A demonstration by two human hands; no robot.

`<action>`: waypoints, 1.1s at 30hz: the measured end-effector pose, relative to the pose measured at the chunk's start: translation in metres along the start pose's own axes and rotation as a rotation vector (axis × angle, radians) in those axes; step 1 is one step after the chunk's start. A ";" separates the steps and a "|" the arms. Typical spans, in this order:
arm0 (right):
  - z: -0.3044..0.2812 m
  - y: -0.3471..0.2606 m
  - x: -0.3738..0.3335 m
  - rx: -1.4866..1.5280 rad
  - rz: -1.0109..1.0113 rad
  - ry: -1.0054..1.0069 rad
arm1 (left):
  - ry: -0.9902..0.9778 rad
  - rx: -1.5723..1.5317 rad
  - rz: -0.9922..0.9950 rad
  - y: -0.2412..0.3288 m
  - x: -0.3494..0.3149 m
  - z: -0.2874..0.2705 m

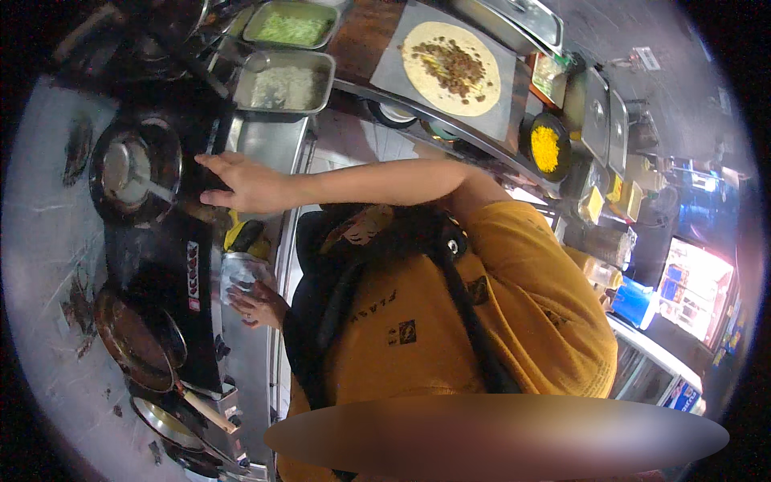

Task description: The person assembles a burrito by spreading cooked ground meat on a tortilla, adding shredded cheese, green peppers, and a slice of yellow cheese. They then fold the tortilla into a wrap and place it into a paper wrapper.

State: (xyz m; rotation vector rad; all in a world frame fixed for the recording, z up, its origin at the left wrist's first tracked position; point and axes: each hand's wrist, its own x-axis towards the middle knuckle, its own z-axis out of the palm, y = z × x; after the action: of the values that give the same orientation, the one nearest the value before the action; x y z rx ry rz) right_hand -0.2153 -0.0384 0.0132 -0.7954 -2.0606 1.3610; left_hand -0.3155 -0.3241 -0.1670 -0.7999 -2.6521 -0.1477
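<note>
My right hand [249, 183] reaches across the stove's edge, index finger and thumb stretched apart, with nothing clearly seen between them. Closest to it is a dark frying pan [108, 153] on the black stove [165, 261]; a light-coloured utensil [157, 189] rests in the pan. Lower down, at the counter along the stove, my left hand [259, 307] is spread over a silvery, crumpled-looking item [245, 269]. I cannot make out exactly what that item is. A yellow and black object [243, 235] lies beside it.
A brown frying pan [132, 333] with a wooden handle sits on the stove, another pan [169, 422] below it. Metal trays hold shredded green food [291, 30] and a pale substance [283, 84]. A flatbread [419, 74] topped with browned crumbles lies on paper, near a bowl of yellow shreds [545, 149].
</note>
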 end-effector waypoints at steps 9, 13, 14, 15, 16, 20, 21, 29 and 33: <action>-0.191 0.037 -0.143 -0.281 0.165 0.262 | 0.003 0.015 -0.110 0.034 -0.013 -0.014; -0.254 0.105 -0.227 -0.356 0.555 0.444 | -0.142 -0.827 0.363 0.145 -0.008 -0.059; -0.265 0.121 -0.246 -0.406 0.547 0.485 | -0.170 -0.849 0.501 0.183 -0.005 -0.063; -0.273 0.133 -0.258 -0.453 0.530 0.523 | -0.322 -0.871 0.509 0.235 0.002 -0.092; -0.281 0.132 -0.266 -0.464 0.513 0.560 | -0.345 -0.960 0.579 0.279 0.011 -0.104; -0.310 0.136 -0.280 -0.494 0.572 0.574 | -0.217 -0.984 0.916 0.448 0.045 -0.116; -0.317 0.137 -0.284 -0.502 0.553 0.580 | -0.108 -0.905 1.025 0.478 0.051 -0.105; -0.350 0.141 -0.302 -0.492 0.574 0.681 | -0.360 -0.740 1.180 0.564 0.060 -0.064; -0.358 0.151 -0.301 -0.544 0.597 0.686 | -0.348 -0.721 1.186 0.572 0.071 -0.053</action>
State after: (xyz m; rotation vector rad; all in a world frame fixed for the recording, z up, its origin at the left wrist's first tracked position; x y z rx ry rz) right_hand 0.2707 0.0102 -0.0390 -1.9144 -1.6722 0.5891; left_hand -0.0384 0.1790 -0.0945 -2.6246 -1.8752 -0.6795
